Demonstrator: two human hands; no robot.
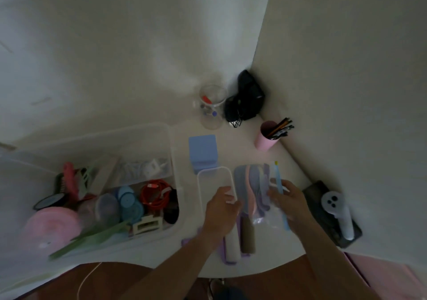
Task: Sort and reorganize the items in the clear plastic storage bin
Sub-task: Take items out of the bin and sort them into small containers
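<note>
I note the left hand (219, 209) gripping the rounded rim of a small translucent container (213, 184). The right hand (290, 201) pinches a crinkled plastic bag (269, 216). The clear bin (129, 142) sits left, cluttered.

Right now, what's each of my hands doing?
Left hand: gripping the small clear container's rim.
Right hand: holding a clear plastic bag and blue stick.

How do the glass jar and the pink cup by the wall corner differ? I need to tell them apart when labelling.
The glass jar is clear, so small coloured bits show inside it; the pink cup is opaque. The glass jar looks wider; the pink cup looks slimmer. The pink cup holds dark pens that stick out above its rim; nothing rises above the glass jar's rim. Both stand open-topped on the white table.
</note>
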